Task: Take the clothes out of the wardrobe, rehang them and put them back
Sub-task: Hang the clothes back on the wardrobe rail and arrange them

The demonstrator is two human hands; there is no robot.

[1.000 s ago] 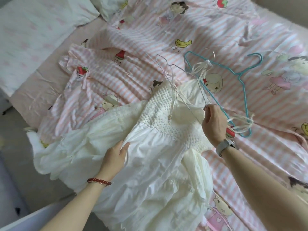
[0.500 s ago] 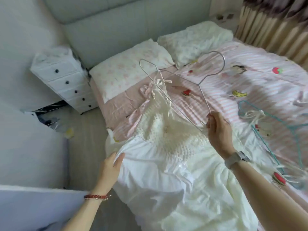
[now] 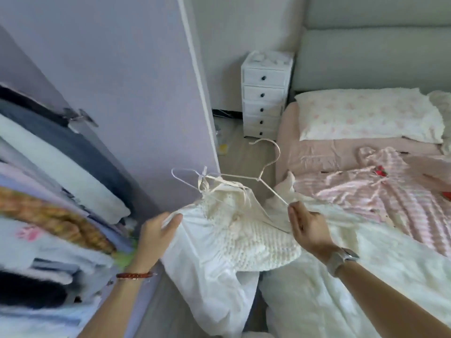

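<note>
No writing can be read. The right hand (image 3: 308, 228) pinches a wire hanger (image 3: 244, 178) carrying a white dress (image 3: 234, 240); the left hand (image 3: 156, 236) grips its fabric, between the bed (image 3: 317, 152) and the wardrobe (image 3: 136, 93) full of clothes (image 3: 48, 191). A drawer unit (image 3: 264, 93) stands behind.

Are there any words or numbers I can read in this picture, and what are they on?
None: no words or numbers can be read anywhere in the head view.
The pink mark on the folded cloth in the wardrobe is too blurred to tell whether it is writing.
The watch shows no readable face.
</note>
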